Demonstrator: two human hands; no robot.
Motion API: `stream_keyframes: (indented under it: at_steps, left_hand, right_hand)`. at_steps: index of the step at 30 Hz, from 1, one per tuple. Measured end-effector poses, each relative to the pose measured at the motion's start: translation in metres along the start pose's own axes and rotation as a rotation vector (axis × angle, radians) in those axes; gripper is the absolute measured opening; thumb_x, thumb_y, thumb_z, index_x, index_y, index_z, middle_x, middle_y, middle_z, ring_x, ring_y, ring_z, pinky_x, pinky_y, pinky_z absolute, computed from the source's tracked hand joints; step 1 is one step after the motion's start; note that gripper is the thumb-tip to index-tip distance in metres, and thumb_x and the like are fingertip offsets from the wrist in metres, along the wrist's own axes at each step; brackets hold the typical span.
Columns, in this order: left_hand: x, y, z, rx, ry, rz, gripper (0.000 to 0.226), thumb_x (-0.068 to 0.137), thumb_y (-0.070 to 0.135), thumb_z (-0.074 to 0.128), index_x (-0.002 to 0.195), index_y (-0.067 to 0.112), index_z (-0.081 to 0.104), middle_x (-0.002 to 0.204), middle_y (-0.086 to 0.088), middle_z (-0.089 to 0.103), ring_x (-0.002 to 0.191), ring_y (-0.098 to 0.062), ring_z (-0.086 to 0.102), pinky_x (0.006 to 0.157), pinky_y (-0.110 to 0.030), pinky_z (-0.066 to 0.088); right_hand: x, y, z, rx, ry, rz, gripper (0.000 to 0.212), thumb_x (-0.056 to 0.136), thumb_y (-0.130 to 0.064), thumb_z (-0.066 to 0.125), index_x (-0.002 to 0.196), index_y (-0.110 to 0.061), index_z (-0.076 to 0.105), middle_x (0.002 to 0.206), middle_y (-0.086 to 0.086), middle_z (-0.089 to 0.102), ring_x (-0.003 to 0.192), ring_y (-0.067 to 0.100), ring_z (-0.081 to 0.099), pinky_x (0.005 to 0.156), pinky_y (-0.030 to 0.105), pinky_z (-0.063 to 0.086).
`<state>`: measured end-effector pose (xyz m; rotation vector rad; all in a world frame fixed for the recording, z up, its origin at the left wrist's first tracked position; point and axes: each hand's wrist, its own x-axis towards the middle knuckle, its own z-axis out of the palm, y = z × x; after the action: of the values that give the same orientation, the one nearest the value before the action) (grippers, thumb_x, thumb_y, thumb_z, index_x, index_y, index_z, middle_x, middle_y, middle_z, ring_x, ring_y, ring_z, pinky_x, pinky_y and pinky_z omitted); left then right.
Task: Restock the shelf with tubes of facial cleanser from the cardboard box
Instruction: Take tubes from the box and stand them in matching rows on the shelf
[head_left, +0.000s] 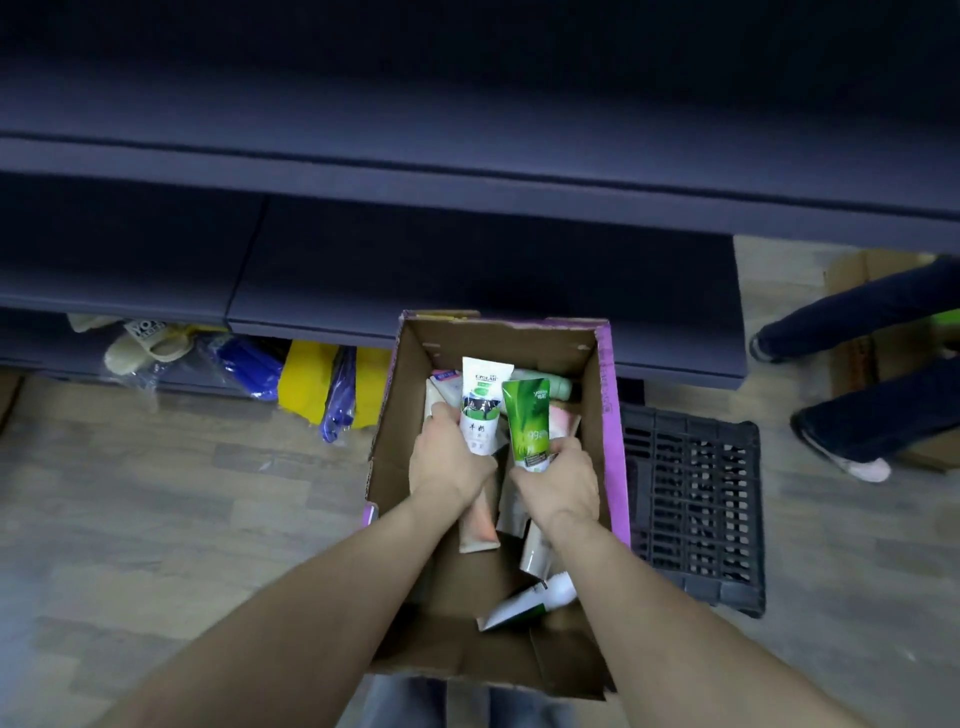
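Observation:
An open cardboard box (566, 343) stands on the floor below me, with several cleanser tubes lying in it. My left hand (449, 460) grips a white tube (480, 400) with a green and black label, held upright above the box. Beside it, my right hand (561, 480) grips a green tube (527, 421), also upright. More tubes lie underneath: a peach one (480, 525), a beige one (535, 551) and a white and green one (530, 603) near the box's front. The dark shelf (467, 280) runs across in front of the box.
A black plastic crate (696, 504) lies on the floor right of the box. Bagged slippers (143, 345) and yellow and blue packets (332, 384) sit under the lowest shelf at left. Another person's legs (872, 364) stand at far right by a cardboard box (872, 270).

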<state>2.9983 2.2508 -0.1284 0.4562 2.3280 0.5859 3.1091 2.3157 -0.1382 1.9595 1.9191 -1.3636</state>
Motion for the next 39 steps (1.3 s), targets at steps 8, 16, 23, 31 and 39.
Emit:
stream_keyframes:
  at_steps: [8,16,23,31,39]
  left_hand:
    - [-0.034,0.046,-0.068,-0.045,0.14,0.115,0.045,0.066,0.024,0.075,0.099,0.023,0.044,0.094,0.003,0.065,0.087,-0.024,0.063,0.067,-0.034,0.05]
    - [-0.063,0.097,-0.137,-0.082,0.29,0.272,0.05,0.07,0.019,0.075,0.115,0.022,0.053,0.11,0.002,0.062,0.098,-0.022,0.062,0.076,-0.033,0.048]
    - [-0.096,0.15,-0.2,-0.151,0.407,0.421,0.05,0.07,0.024,0.077,0.113,0.023,0.051,0.108,0.003,0.059,0.094,-0.018,0.061,0.073,-0.033,0.049]
    - [-0.131,0.193,-0.257,-0.251,0.525,0.555,0.044,0.071,0.023,0.074,0.109,0.026,0.051,0.103,0.004,0.056,0.086,-0.015,0.059,0.068,-0.031,0.046]
    - [-0.158,0.237,-0.308,-0.333,0.618,0.68,0.045,0.071,0.024,0.072,0.11,0.026,0.049,0.103,0.003,0.059,0.087,-0.018,0.062,0.076,-0.04,0.054]
  right_hand:
    - [-0.043,-0.057,-0.052,0.06,0.058,-0.175,0.04,0.07,-0.034,0.078,0.097,-0.025,0.05,0.099,-0.002,0.065,0.083,0.02,0.063,0.067,0.034,0.049]
    - [-0.088,-0.119,-0.108,0.12,0.188,-0.361,0.04,0.075,-0.029,0.077,0.103,-0.018,0.051,0.088,-0.005,0.063,0.076,0.014,0.059,0.057,0.028,0.037]
    - [-0.132,-0.18,-0.153,0.166,0.302,-0.544,0.04,0.072,-0.036,0.078,0.097,-0.023,0.049,0.089,-0.007,0.062,0.075,0.012,0.06,0.062,0.031,0.044]
    - [-0.173,-0.229,-0.197,0.232,0.436,-0.742,0.037,0.076,-0.036,0.076,0.098,-0.025,0.049,0.094,-0.006,0.059,0.077,0.008,0.057,0.056,0.026,0.037]
    - [-0.204,-0.276,-0.241,0.254,0.555,-0.855,0.04,0.078,-0.04,0.074,0.104,-0.023,0.049,0.1,-0.004,0.057,0.084,0.013,0.058,0.073,0.034,0.049]
